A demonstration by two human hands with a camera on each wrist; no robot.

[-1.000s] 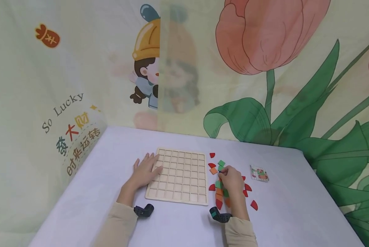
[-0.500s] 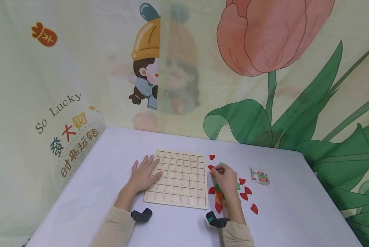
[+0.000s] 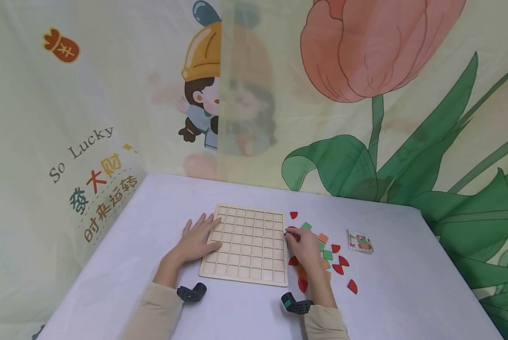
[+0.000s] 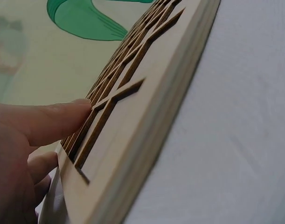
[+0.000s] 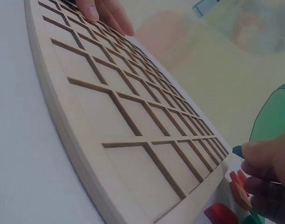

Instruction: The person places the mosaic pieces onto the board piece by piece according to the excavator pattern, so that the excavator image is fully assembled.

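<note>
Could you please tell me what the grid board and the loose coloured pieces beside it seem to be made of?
The grid board looks like pale unfinished wood: its edge shows layered plies, probably plywood, with dark cut lines. The coloured pieces look like thin, flat, matte tiles, perhaps painted wood or plastic; the pictures cannot settle which.

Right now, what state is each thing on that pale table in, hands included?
Wooden grid board: flat on the table, every cell empty.
Left hand: fingers straight, resting on the board's left edge.
Right hand: fingertips pinching a small dark piece at the board's right edge.
Red, green and orange tiles: scattered loose right of the board.
Small pattern card: lying flat, apart.
</note>
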